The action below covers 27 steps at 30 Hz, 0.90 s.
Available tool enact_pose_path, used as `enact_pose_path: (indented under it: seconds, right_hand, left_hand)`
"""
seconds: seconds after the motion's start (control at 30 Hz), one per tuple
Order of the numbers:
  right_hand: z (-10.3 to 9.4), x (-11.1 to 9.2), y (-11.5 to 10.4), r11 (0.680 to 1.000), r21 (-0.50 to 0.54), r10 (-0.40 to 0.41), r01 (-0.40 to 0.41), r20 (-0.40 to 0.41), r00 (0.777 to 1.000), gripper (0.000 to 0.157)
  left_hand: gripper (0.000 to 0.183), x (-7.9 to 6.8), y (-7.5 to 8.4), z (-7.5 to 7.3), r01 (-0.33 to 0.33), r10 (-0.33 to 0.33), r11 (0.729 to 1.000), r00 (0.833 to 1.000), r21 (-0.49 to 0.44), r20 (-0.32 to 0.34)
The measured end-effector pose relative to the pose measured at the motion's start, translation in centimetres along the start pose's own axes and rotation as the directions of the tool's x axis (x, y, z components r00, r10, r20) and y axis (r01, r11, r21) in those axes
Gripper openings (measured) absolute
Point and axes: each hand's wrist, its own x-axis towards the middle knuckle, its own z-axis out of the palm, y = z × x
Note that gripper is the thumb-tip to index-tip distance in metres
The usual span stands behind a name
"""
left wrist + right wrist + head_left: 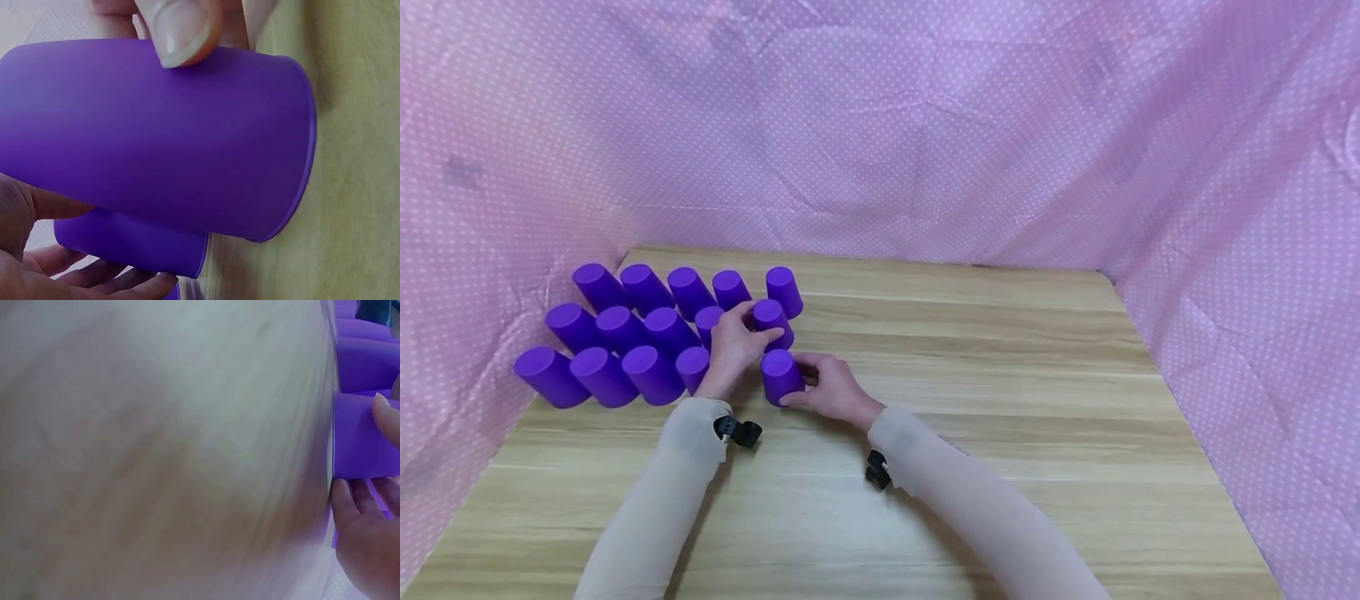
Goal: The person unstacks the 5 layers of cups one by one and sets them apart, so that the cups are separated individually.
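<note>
Purple cups stand upside down in three rows, rims on the wooden table. My left hand (735, 347) holds the middle cup (772, 323) of the rightmost column, with the thumb on its near side. In the left wrist view the left hand's fingers (100, 275) curve around that cup. My right hand (835, 389) grips the front cup (781, 379) of the same column between thumb and fingers from the right side. This front cup fills much of the left wrist view; its rim (306, 150) is near the tabletop. Behind both stands the back cup (784, 292), untouched.
Several more purple cups, such as the front-left one (552, 377), stand close together at the left of the wooden table (985, 400). My left forearm partly covers the nearest of them. Pink dotted cloth (880, 150) hangs behind and along both sides.
</note>
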Motion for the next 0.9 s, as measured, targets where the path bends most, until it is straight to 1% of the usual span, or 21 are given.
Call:
enact_pose_path:
  seconds: [0.2,0.37,0.47,0.7,0.83,0.9]
  right_hand:
    - [-1.2,-0.2,0.7,0.999,-0.028,0.034,-0.035,-0.014,0.999,0.067]
    - [-1.8,-0.4,1.0,0.999,-0.038,0.028,-0.029,-0.018,0.999,0.064]
    - [-1.9,-0.5,1.0,0.999,-0.043,0.032,-0.032,-0.014,0.999,0.064]
    - [-2.3,-0.9,0.9,0.997,-0.072,0.026,-0.028,-0.018,0.999,0.062]
    - [-3.2,-1.3,1.0,0.995,-0.098,0.016,-0.016,-0.001,1.0,0.059]
    - [-3.9,-1.7,1.1,0.992,-0.128,0.006,-0.005,0.009,1.0,0.055]
  left_hand:
    - [0.067,0.3,-0.2,-0.1,0.001,-0.001,1.0,1.0,-0.012,-0.001]
    - [0.069,0.5,-0.3,-0.3,0.003,-0.003,1.0,1.0,-0.008,-0.007]
    - [0.07,0.6,-0.3,-0.4,-0.009,0.009,1.0,1.0,0.005,-0.013]
    - [0.076,0.4,0.1,-0.6,0.007,-0.007,1.0,1.0,-0.004,-0.013]
    - [0.074,0.2,0.6,-0.8,-0.018,0.019,1.0,1.0,0.025,-0.019]
    - [0.073,0.1,0.9,-1.0,-0.032,0.033,0.999,0.999,0.037,-0.027]
